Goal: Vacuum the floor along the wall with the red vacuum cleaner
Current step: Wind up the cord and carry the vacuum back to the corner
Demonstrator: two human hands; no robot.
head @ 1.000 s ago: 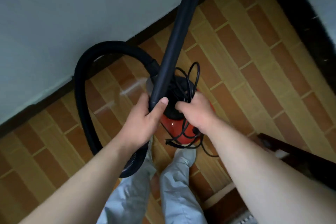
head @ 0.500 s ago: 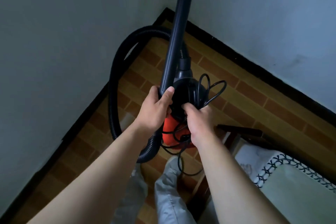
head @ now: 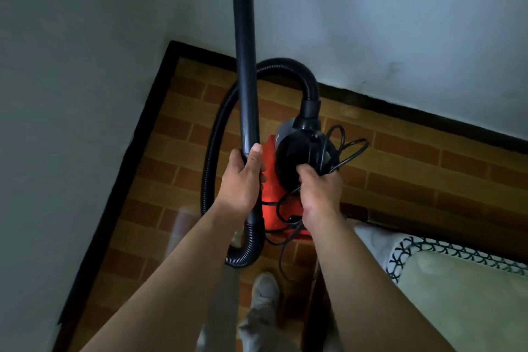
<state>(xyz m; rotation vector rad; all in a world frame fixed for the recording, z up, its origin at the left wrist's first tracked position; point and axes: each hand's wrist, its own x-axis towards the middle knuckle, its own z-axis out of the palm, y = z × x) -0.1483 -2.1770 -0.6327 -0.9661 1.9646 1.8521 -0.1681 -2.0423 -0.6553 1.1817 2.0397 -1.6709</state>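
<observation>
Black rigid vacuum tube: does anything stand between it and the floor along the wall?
Nothing visible lies on the brick-patterned floor there. Only the vacuum's own black ribbed hose loops above it. The left hand grips the black tube; the right hand grips the red vacuum cleaner's bundled black cord.

The person shows 2 bare forearms (head: 177, 271), light grey trousers (head: 257, 328) and 1 pale shoe (head: 265, 287).

Honestly can't make out a single word, brand or number anywhere, not even on the red vacuum cleaner (head: 270, 188). Too dark and blurry.
</observation>
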